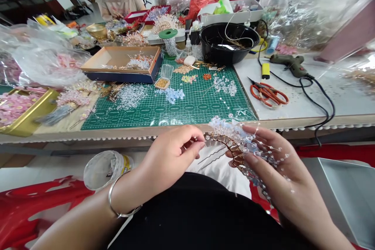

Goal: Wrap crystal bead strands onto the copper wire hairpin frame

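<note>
My right hand (281, 168) is wrapped around a beaded tiara (231, 140) with a gold wire band, pale blue flowers and clear beads on thin sprays. The tiara is held above my lap, in front of the table edge. My left hand (172, 156), with a silver bangle at the wrist, pinches at the tiara's left end. What lies between its fingertips is too small to make out. Wavy hairpin prongs (215, 156) show below the band. On the green cutting mat (137, 115) beyond lie blue flower pieces (172, 95) and clear beads (131, 95).
On the table stand a shallow box (117, 76), a black basin (228, 45) and a bead spool (169, 43). Orange-handled scissors (269, 93) and a corded glue gun (290, 64) lie right. A white bucket (102, 170) stands below. Across the table sits another person (120, 4).
</note>
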A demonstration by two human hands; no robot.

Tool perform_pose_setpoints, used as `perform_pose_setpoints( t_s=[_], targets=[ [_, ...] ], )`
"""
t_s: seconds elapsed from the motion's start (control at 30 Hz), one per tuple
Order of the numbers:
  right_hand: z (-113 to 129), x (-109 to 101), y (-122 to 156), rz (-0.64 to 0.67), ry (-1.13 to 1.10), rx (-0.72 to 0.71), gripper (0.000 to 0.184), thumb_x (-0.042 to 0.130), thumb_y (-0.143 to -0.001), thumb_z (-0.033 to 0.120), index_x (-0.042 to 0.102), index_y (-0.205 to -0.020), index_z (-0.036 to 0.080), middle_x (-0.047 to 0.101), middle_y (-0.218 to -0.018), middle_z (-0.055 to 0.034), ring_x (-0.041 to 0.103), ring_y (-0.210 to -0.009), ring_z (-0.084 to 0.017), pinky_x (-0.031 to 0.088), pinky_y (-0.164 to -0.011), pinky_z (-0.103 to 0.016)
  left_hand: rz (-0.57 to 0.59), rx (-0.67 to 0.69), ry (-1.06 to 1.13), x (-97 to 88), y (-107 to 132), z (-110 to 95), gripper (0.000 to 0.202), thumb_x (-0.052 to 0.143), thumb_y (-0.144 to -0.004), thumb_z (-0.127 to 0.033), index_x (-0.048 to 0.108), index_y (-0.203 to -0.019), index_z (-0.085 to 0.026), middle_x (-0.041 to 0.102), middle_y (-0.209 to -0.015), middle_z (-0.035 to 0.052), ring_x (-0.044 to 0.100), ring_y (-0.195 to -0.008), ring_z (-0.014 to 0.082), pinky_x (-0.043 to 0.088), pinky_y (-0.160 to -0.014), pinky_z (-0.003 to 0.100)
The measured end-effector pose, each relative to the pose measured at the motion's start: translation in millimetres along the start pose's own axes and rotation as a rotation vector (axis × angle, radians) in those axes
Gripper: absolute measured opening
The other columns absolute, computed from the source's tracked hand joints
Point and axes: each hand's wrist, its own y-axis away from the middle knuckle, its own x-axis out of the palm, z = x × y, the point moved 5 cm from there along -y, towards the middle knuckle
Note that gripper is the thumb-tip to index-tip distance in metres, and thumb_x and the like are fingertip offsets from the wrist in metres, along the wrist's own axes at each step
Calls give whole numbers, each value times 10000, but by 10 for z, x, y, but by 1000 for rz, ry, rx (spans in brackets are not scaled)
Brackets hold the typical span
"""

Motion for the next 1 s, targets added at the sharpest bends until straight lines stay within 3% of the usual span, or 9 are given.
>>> perform_pose_setpoints(
  t_s=[0.07,0.17,0.33,0.4,0.57,0.87,0.93,1.0],
  targets=[
    [6,9,1,0,90,-56,437,625,-833,365,482,-1245,397,503,-1348,-20,634,-1032,-239,577,-860,-377,16,-7,8,-52,-16,-66,80,543,-896,-247,602,-847,-223,637,-718,-40,587,-617,101,437,-555,223],
    [-1,25,8,7,175,-97,443,609,-848,341,464,-1264,383,525,-1309,-36,618,-1066,-249,546,-914,-405,47,51,-1,-153,-64,-252,57,571,-880,-223,625,-863,-221,645,-739,-45,580,-652,90,425,-562,208],
    [23,108,27,115,186,-80,410,570,-874,342,462,-1268,372,560,-1252,-42,636,-1018,-217,578,-835,-342,45,374,-234,-224,-244,-600,124,566,-869,-132,673,-856,-193,652,-773,-39,564,-738,80,407,-657,216],
    [50,117,34,125,201,-70,386,560,-877,346,476,-1253,364,571,-1227,-32,628,-1035,-208,579,-831,-320,22,407,-236,-231,-355,-634,113,588,-848,-120,679,-826,-185,651,-747,-39,557,-708,79,400,-645,223],
    [101,34,35,26,251,-66,358,575,-859,378,516,-1211,372,601,-1190,8,628,-1001,-167,568,-833,-267,-15,221,36,-247,-578,-461,77,612,-817,-147,674,-794,-186,647,-716,-35,546,-623,75,419,-590,225],
    [39,-35,11,-6,143,-43,358,604,-841,390,546,-1193,363,605,-1209,-4,603,-1054,-181,558,-860,-264,76,-42,297,-101,-595,45,95,641,-806,-267,656,-803,-173,635,-761,11,548,-674,105,426,-591,234],
    [34,-26,5,-11,125,-57,359,603,-842,377,543,-1196,374,600,-1216,4,606,-1035,-164,563,-816,-226,74,-90,401,-53,-576,141,111,645,-810,-275,637,-863,-178,618,-773,10,520,-638,90,404,-553,218],
    [39,-29,-2,-34,103,-79,350,602,-844,365,544,-1189,384,588,-1229,13,602,-1033,-150,561,-796,-200,-8,-129,551,-39,-530,225,185,633,-830,-275,587,-992,-197,597,-805,2,466,-577,65,376,-504,197]
  ],
)
